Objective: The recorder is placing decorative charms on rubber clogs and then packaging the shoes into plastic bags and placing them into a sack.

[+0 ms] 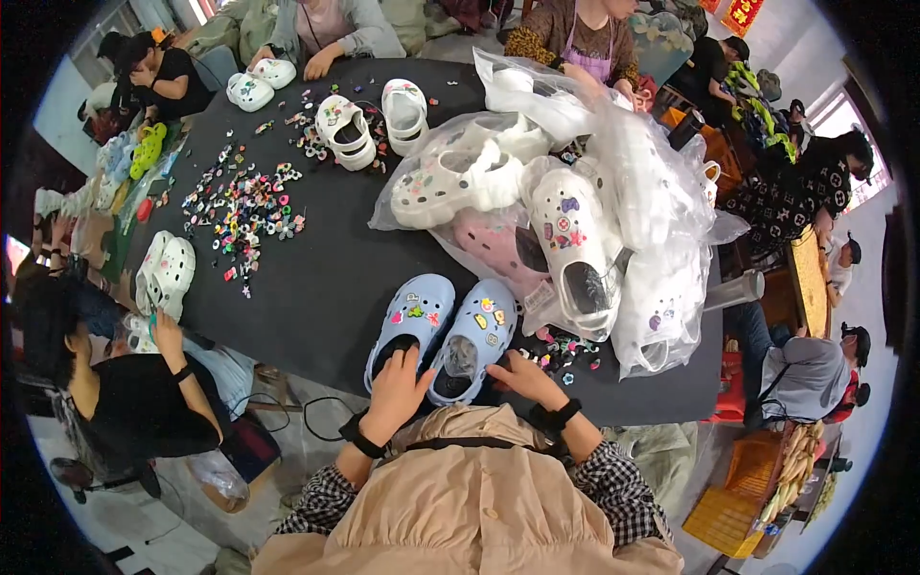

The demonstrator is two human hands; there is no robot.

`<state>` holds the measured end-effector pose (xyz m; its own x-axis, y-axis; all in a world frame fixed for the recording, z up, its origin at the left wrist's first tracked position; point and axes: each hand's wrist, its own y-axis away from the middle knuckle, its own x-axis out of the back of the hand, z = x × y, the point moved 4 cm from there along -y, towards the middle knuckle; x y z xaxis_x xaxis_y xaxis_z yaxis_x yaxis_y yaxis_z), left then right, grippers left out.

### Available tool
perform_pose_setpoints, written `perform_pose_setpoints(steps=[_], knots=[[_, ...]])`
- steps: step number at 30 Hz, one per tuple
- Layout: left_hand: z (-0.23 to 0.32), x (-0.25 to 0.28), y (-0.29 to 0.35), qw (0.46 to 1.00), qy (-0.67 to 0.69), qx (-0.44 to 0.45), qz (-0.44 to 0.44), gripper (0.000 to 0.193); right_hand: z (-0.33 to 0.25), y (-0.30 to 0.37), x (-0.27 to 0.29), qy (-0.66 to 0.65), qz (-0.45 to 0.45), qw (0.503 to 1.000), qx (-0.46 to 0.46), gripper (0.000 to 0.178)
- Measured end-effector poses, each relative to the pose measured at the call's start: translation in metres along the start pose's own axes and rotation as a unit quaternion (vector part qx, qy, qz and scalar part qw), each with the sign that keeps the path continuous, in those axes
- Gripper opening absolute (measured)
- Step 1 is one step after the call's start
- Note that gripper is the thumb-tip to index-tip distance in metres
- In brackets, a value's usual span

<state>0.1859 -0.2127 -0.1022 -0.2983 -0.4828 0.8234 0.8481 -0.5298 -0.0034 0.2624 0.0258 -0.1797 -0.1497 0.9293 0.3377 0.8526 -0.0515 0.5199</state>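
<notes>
Two light-blue clogs stand side by side at the table's near edge, toes pointing away from me, with colourful charms on their uppers. At the left clog [410, 316], my left hand [400, 388] has its fingers inside the foot opening and its thumb toward the gap between the shoes. Clear plastic lies in the opening of the right clog [476, 331]. Beside that clog's outer heel side, my right hand [529, 379] has its fingers stretched toward the edge; whether they press on it is hard to tell. Loose charms [565, 353] lie just beyond my right hand.
Bagged white clogs [575, 240] are heaped on the right of the black table [316, 259]. A large charm pile [249, 216] spreads at left. White clogs [347, 132] stand at the far side. Other people sit around the table, one at left handling white clogs [166, 275].
</notes>
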Motion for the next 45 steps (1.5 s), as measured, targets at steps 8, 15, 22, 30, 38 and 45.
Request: perform_pose_setpoints(steps=[8,15,22,30,38,45], knots=[[-0.003,-0.009,-0.012,1.0,-0.005,0.015,0.014,0.043,-0.007,-0.013,-0.014,-0.125,-0.052,0.991,-0.005,0.067],[-0.01,-0.007,-0.002,0.996,-0.076,0.036,0.018,0.056,-0.024,-0.012,-0.017,-0.203,-0.115,0.972,0.021,0.069],[-0.017,-0.014,-0.004,0.996,0.001,0.058,0.065,0.039,-0.005,-0.011,-0.016,-0.25,-0.091,0.964,0.01,0.041],[-0.056,0.021,-0.006,0.986,0.006,0.092,0.141,0.029,-0.027,0.002,-0.004,-0.193,-0.141,0.971,0.025,0.039],[-0.176,0.064,0.0,0.962,-0.057,0.158,0.215,0.042,-0.053,0.033,0.03,-0.188,-0.045,0.976,0.096,0.034],[-0.246,0.089,-0.009,0.952,-0.091,0.216,0.199,0.044,-0.079,0.073,0.064,-0.222,0.039,0.966,0.126,0.032]])
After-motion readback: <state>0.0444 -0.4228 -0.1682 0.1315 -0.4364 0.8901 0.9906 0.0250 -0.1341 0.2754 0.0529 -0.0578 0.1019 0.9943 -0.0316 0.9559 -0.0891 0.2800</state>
